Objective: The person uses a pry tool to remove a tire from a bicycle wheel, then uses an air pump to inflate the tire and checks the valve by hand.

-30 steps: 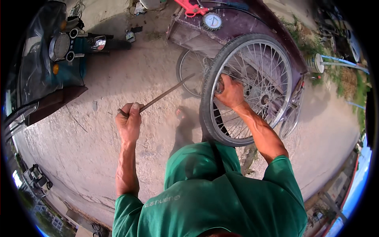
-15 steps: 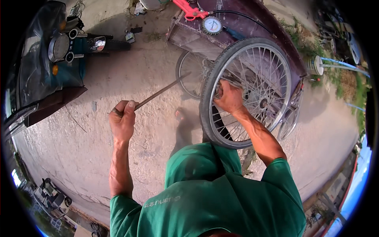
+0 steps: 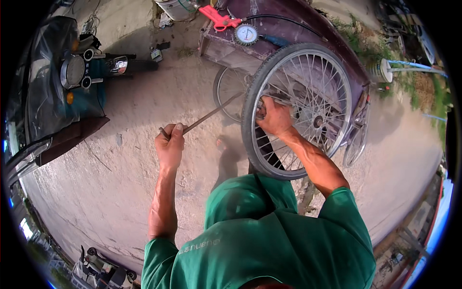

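Note:
A spoked bicycle-type wheel (image 3: pixel 318 122) with a dark tyre stands tilted in front of me, its lower edge by my green-clothed knees. My left hand (image 3: pixel 170 144) is closed around a long, thin metal rod (image 3: pixel 211 113), out to the left of the wheel. The rod slants up and right, its far tip close to the tyre's left side; whether they touch is unclear. My right hand (image 3: pixel 276 118) is closed just inside the wheel's left rim, among the spokes. Its fingers curl around something dark that I cannot make out.
Behind the wheel is a maroon metal cart body (image 3: pixel 288 9), bearing a red-handled tyre inflator (image 3: pixel 219 19) with a round gauge (image 3: pixel 246 34) and black hose. A motor vehicle (image 3: pixel 74 72) stands left. White buckets (image 3: pixel 175 8) sit at the back and right (image 3: pixel 383 71).
My left hand has moved right and slightly up, carrying the rod's tip toward the tyre. My right hand keeps its grip at the wheel. The view has shifted slightly.

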Available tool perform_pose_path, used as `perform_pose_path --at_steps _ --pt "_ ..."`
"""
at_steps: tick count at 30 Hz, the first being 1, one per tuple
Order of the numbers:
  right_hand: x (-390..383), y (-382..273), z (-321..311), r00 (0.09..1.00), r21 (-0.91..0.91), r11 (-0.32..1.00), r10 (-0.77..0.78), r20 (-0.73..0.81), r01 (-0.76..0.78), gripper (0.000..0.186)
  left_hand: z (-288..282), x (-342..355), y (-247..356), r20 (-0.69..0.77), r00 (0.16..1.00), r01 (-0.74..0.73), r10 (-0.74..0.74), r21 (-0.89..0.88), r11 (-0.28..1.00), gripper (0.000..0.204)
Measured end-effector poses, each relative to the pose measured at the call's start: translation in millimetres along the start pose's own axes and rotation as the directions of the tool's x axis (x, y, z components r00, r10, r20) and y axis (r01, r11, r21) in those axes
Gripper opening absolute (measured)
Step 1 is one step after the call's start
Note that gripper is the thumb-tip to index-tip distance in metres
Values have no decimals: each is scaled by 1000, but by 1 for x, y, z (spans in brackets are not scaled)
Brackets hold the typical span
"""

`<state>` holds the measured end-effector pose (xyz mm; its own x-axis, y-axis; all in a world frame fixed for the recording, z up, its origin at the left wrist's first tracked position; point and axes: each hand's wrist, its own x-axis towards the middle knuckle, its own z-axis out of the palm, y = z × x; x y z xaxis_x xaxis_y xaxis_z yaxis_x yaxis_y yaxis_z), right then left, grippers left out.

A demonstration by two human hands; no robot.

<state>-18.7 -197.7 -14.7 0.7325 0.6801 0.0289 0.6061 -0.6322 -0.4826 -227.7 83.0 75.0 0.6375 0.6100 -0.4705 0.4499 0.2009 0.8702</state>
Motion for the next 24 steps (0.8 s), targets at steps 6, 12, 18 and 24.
perform_pose_path --at_steps 6,12,18,24 --pt "1 -13 -22 985 86 987 126 119 -136 60 -1 -10 -16 -139 990 30 -28 10 1000 27" --pt "-10 2 -33 985 150 987 36 170 -62 69 20 -24 -25 -42 995 96 -92 122 988 26" --pt "3 8 -11 856 681 522 368 363 -514 43 39 -31 -52 -4 992 122 -123 133 984 27" --pt "-2 -7 -4 840 675 526 459 287 -518 27 68 -31 -62 8 1000 17 -18 112 994 22"
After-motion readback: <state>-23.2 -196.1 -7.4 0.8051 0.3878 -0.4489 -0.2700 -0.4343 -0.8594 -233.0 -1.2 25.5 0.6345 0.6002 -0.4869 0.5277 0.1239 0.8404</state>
